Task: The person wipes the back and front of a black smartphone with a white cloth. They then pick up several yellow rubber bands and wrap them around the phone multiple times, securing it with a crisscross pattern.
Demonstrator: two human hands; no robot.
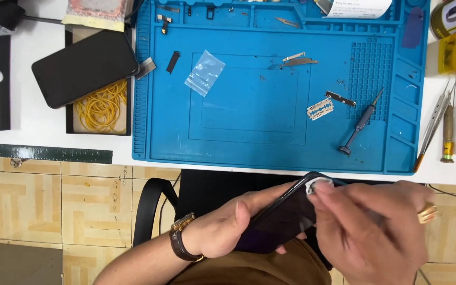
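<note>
Left hand (222, 224): grips a dark phone (286, 216) from below, below the worktop's near edge and over the person's lap; a brown watch (181, 240) sits on the wrist.
Right hand (368, 221): fingertips pinch a small white wipe (316, 184) against the upper corner of the dark phone; a gold ring (427, 212) shows on one finger.
Dark phone: tilted, screen side up, held between both hands, clear of the worktop.
Worktop (38, 134): white, carrying a blue mat (249, 105) across its middle.
On the mat: a small clear bag (205, 72) left of centre, a razor blade (320, 108) to the right, a dark screwdriver (360, 125) just beside it, and thin metal strips (297, 60) near the top.
Left of the mat: a second black phone (84, 68) lies across a black tray of yellow rubber bands (101, 105).
Right of the mat: tweezers (435, 121) and a brass-tipped tool (447, 134) lie side by side.
Floor (69, 200): beige patterned tiles below the worktop.
</note>
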